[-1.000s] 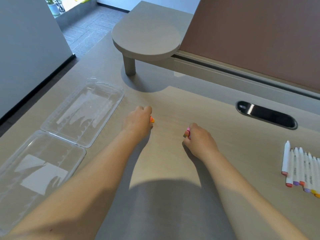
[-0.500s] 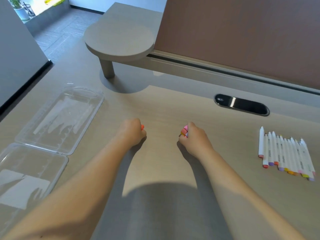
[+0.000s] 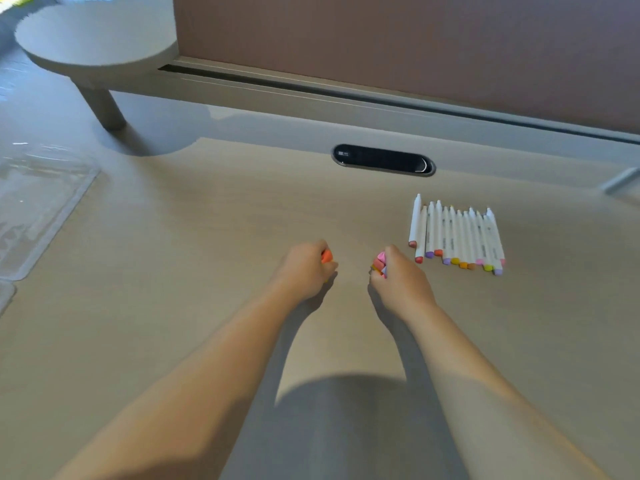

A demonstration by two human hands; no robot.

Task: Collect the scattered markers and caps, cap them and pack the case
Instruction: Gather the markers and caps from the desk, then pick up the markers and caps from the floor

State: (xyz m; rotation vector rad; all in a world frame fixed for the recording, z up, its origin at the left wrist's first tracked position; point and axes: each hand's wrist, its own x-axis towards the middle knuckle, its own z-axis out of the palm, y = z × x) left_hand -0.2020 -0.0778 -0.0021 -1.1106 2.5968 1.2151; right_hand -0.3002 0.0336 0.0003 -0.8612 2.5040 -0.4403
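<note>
Head view: both forearms reach forward over the desk (image 3: 207,237); entries run left to right.
Case (image 3: 38,209): clear plastic, lying open at the far left edge, only partly in frame and well apart from both hands.
Left hand (image 3: 304,268): fingers curled into a fist round an orange cap (image 3: 326,256); whether more caps sit inside cannot be told.
Right hand (image 3: 398,278): fingers curled round a cluster of caps (image 3: 379,263), pink and orange showing at the thumb side.
Markers (image 3: 457,237): a row of white barrels lying side by side just right of the right hand, coloured ends toward the person, pale ends away.
Risk, spill: several small caps in one fist may slip out when a finger releases to pick one; loose caps would likely roll on the smooth desk.
Risk, mismatch: caps of close colour could be fitted to the wrong barrel.
Risk, scatter: a reach into the row could nudge the barrels apart.
Surroundings: a dark oval cable port (image 3: 382,159) lies beyond the hands; a round raised shelf (image 3: 93,43) stands far left; a brown partition (image 3: 415,39) closes the back.
Obstructions: nothing lies between the hands and the markers; the case demands a long reach leftward.
</note>
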